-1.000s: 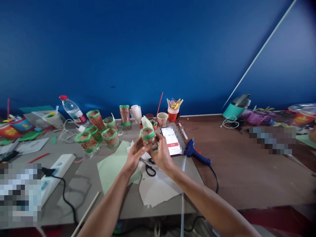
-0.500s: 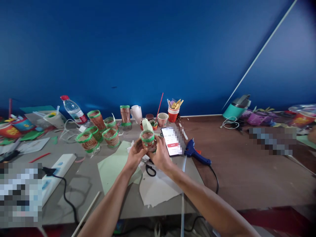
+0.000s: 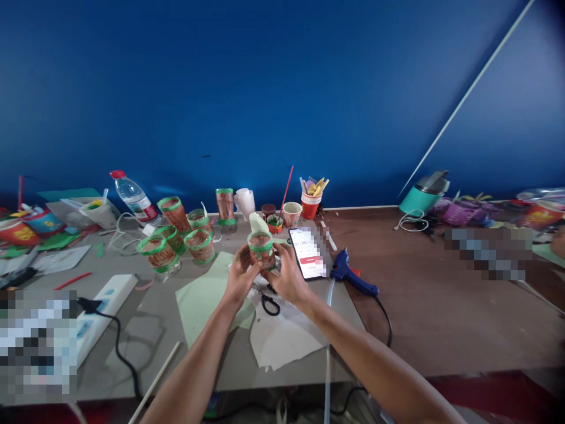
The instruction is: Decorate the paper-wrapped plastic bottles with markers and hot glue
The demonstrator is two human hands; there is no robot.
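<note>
A small brown cup with green bands (image 3: 261,252) is held upright between both hands at the middle of the view, with a pale green piece (image 3: 257,223) standing up at its back rim. My left hand (image 3: 241,272) wraps its left side, and my right hand (image 3: 288,272) grips it from the right. Both thumbs meet near its lower front. Black-handled scissors (image 3: 270,304) lie just below the hands on white paper (image 3: 282,338). Light green paper (image 3: 200,300) is spread to the left.
Several brown and green cups (image 3: 200,245) stand at the left, near a tilted bottle (image 3: 135,197). A phone (image 3: 306,253) and a blue glue gun (image 3: 353,274) lie right of the hands. A power strip (image 3: 106,303) is at the left front.
The held cup has shifted slightly left and turned a little, with its pale green piece further left. Both hands still hold it; the fingers have moved slightly around it.
</note>
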